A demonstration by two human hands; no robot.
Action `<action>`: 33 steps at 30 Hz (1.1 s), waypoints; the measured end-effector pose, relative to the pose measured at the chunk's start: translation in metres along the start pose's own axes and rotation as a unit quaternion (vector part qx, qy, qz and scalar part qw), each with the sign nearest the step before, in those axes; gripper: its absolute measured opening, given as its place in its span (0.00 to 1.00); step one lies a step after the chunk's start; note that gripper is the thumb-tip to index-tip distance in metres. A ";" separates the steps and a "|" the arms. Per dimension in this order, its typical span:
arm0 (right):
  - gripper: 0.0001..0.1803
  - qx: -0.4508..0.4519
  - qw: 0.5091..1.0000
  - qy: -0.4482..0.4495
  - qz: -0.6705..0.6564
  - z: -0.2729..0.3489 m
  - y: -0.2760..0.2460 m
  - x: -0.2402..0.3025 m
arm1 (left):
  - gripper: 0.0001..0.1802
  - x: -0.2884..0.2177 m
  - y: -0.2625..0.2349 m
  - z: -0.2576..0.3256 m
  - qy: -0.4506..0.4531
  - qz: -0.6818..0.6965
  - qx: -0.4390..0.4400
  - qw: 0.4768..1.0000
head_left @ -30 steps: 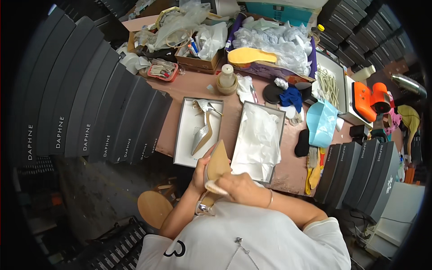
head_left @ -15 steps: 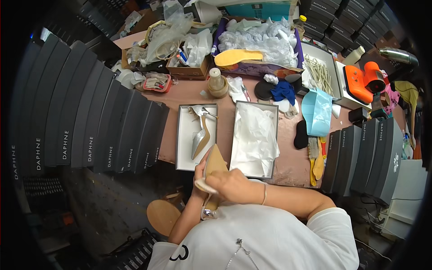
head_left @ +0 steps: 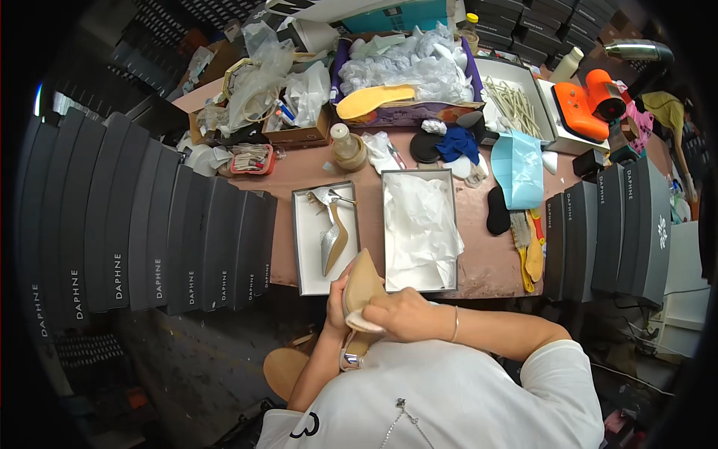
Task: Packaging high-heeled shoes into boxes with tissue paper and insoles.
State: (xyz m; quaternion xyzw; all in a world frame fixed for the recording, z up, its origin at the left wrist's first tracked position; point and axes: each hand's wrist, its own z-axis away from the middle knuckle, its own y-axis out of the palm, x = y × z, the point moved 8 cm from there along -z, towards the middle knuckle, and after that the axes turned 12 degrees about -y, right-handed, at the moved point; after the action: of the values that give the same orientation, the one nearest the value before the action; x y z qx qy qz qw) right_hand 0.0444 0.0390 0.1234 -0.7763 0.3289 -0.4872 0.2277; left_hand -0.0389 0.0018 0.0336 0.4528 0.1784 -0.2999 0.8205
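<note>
Just in front of my chest, my left hand (head_left: 337,302) is wrapped around a pointed high-heeled shoe (head_left: 365,275). Its tan sole faces up and its toe points away from me. Fingers curled, my right hand (head_left: 404,315) presses a folded off-white cloth (head_left: 360,322) against the sole's middle. Part of the shoe is hidden behind the hands and cloth. Beyond them, a silver high heel (head_left: 330,238) lies on its side in an open shoebox (head_left: 304,280). To its right, a second open box part (head_left: 455,258) holds crumpled white tissue paper (head_left: 419,224).
Stacked dark shoeboxes (head_left: 142,224) stand left, with more shoeboxes (head_left: 609,239) at right. At the back is a purple-edged carton (head_left: 404,116) full of plastic wrap. A bottle (head_left: 348,150), blue cloth (head_left: 458,144), brushes (head_left: 521,247) and an orange device (head_left: 587,112) lie about the pink tabletop (head_left: 479,280).
My view has turned slightly, so the table and boxes sit differently in the picture. The cloth remains against the sole, and both hands keep their hold.
</note>
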 end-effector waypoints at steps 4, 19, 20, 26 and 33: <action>0.12 -0.085 0.990 0.112 0.027 0.001 -0.027 -0.053 | 0.33 0.020 -0.002 -0.009 -0.053 0.047 0.033 0.997; 0.09 0.012 0.999 0.028 0.010 0.008 -0.010 -0.006 | 0.30 0.015 -0.004 -0.019 -0.053 0.026 -0.023 0.998; 0.09 0.020 0.999 0.025 0.009 0.003 -0.008 -0.004 | 0.30 0.013 -0.007 -0.021 -0.049 0.018 -0.019 0.998; 0.09 -0.226 0.939 0.257 0.046 0.018 -0.075 -0.151 | 0.37 -0.010 0.026 -0.054 -0.090 -0.085 0.068 0.990; 0.10 -0.294 0.887 0.350 -0.057 0.070 -0.125 -0.166 | 0.38 -0.095 -0.076 -0.117 0.139 -0.451 -0.294 0.831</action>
State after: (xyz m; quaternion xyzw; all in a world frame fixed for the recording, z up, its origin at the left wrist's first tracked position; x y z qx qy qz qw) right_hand 0.0925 0.2482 0.0773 -0.6039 0.4708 -0.6206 -0.1690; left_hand -0.1634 0.1013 -0.0225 0.0966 0.5548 -0.5036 0.6552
